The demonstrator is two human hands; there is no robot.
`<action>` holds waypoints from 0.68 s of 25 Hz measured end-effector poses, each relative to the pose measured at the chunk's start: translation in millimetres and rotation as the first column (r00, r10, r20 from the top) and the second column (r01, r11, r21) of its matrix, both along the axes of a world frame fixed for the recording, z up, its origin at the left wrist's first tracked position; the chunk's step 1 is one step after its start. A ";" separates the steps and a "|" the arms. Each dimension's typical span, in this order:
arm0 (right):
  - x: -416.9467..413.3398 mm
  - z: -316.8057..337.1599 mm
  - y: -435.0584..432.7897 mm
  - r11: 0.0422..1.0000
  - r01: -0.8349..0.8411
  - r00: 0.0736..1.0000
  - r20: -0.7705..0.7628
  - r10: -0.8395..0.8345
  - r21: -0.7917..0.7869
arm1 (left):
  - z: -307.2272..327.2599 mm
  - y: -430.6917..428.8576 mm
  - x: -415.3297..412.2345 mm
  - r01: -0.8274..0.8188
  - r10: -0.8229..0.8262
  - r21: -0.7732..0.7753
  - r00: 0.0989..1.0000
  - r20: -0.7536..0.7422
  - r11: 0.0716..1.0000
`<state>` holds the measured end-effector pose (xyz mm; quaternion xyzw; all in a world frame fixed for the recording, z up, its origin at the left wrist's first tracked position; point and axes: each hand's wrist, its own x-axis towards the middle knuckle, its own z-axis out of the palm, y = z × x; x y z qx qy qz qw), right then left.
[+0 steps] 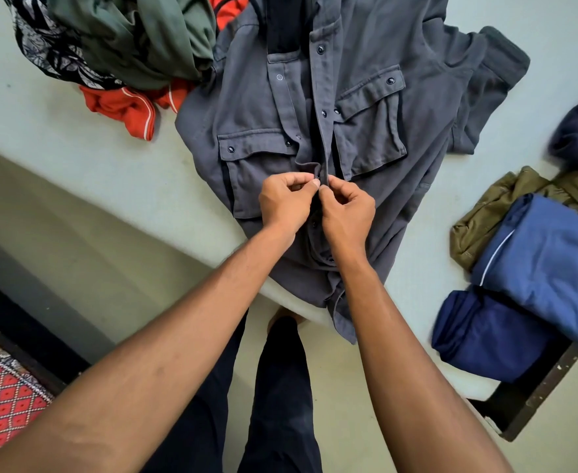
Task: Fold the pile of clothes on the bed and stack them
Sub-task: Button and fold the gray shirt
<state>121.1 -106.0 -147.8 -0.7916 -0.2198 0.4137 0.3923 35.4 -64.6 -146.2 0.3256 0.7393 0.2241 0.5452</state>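
Shirt (366,107), grey w/ snap buttons, lies face-up on bed (42,107), hem hanging over the edge. Left hand (286,199) & right hand (347,213) each pinch the front placket at mid-chest, thumbs touching. Unfolded pile (127,39) at upper left; folded stack (533,268) at right.

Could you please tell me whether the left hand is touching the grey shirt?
Touching. The head view shows the left hand pinching the grey shirt at its front placket, thumb and finger curled on the fabric beside the right hand.
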 end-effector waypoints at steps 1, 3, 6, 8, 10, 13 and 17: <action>-1.4 0.3 1.2 1.000 0.009 1.000 -0.003 -0.009 0.008 | 0.1 1.1 -0.8 -0.001 0.001 -0.010 1.000 0.013 1.000; -1.5 -1.3 2.1 1.000 0.011 1.000 -0.018 -0.011 0.013 | 1.6 3.4 -2.2 -0.016 0.017 -0.036 0.999 0.045 0.999; 0.6 -4.7 2.6 1.000 -0.011 0.999 -0.036 0.011 0.017 | 1.8 5.7 -1.9 -0.051 0.056 -0.063 0.996 0.075 0.997; 2.3 -6.6 2.1 0.999 -0.031 0.999 -0.033 0.032 0.024 | 1.2 5.8 -1.4 -0.044 0.050 -0.061 0.994 0.093 0.997; 3.2 -7.8 2.6 0.999 -0.045 0.999 -0.026 0.046 0.020 | -0.6 5.6 -1.7 -0.033 0.040 -0.063 0.992 0.116 0.997; 2.0 -10.3 3.3 0.998 -0.062 0.998 -0.018 0.062 0.004 | -1.9 5.5 -1.5 -0.031 0.042 -0.079 0.989 0.143 0.996; 5.8 -15.3 1.7 0.989 -0.143 0.989 0.017 0.144 -0.033 | -5.1 3.5 -0.4 -0.002 0.016 -0.079 0.986 0.168 0.997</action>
